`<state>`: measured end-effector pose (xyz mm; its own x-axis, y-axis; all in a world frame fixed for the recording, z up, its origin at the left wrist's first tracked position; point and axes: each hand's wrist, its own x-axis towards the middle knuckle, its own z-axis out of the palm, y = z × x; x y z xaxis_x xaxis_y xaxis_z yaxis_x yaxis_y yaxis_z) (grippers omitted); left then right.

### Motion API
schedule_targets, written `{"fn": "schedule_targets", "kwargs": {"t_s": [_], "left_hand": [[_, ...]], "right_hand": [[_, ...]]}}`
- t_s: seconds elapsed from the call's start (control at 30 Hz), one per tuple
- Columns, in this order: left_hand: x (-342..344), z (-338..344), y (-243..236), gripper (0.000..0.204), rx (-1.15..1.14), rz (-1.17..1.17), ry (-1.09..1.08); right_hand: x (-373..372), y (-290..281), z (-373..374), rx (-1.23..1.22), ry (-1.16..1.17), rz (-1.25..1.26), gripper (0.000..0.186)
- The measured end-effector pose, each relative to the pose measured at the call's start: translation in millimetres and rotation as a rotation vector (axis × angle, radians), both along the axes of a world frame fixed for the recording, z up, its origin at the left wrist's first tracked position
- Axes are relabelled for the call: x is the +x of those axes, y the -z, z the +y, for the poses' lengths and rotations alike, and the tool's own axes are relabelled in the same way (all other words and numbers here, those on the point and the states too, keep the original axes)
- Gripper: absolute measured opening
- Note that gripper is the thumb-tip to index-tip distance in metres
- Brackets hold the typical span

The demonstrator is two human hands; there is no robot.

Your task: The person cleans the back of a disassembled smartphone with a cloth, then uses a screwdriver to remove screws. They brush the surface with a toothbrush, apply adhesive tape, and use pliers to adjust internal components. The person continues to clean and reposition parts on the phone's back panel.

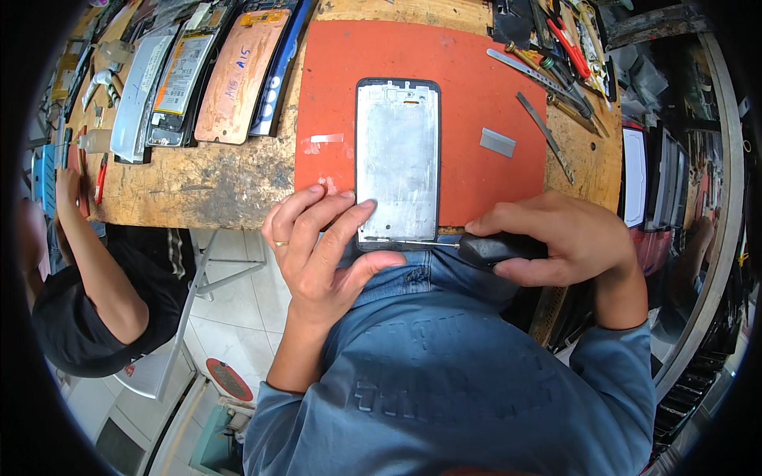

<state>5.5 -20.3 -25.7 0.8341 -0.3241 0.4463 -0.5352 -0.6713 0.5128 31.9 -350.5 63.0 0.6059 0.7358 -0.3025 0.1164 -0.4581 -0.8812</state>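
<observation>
A phone's bare mid-frame (398, 159), silvery grey with a black rim, lies upright on a red mat (333, 87); its lower end juts past the bench edge toward me. My left hand (317, 246), with a ring on one finger, has its fingers spread. Their tips rest along the frame's lower left side, and the thumb is beside its bottom edge. In my right hand (556, 238) is a screwdriver (496, 250) with a thick black handle. Its thin metal shaft points left across the frame's lower end. Whether the tip presses on the frame I cannot tell.
Several opened phones and panels (242, 75) stand at the far left. On the mat lie a clear strip (326, 138) and a grey strip (498, 143). Tweezers and tools (556, 87) crowd the far right. Another person's arm (103, 262) is at left.
</observation>
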Motion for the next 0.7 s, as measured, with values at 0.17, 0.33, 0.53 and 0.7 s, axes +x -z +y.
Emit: {"fn": "schedule_targets", "kwargs": {"t_s": [0.17, 0.33, 0.53, 0.7], "left_hand": [[0.9, -0.2, 0.0, 0.063, 0.001, -0.003, 0.003], [-0.6, -0.1, -0.2, 0.063, 0.001, 0.003, -0.001], [-0.2, 0.1, -0.7, 0.063, 0.006, 0.003, 0.004], [-1.0, 0.6, -0.2, 0.063, 0.007, -0.001, -0.003]], "right_hand": [[0.0, 1.0, -0.2, 0.010, -0.012, -0.003, 0.047], [-0.4, 2.1, -0.1, 0.012, -0.039, -0.023, 0.047], [-0.7, -1.1, 1.4, -0.002, -0.004, 0.004, 0.047], [-0.6, 0.1, 2.6, -0.007, -0.022, -0.019, 0.048]]}}
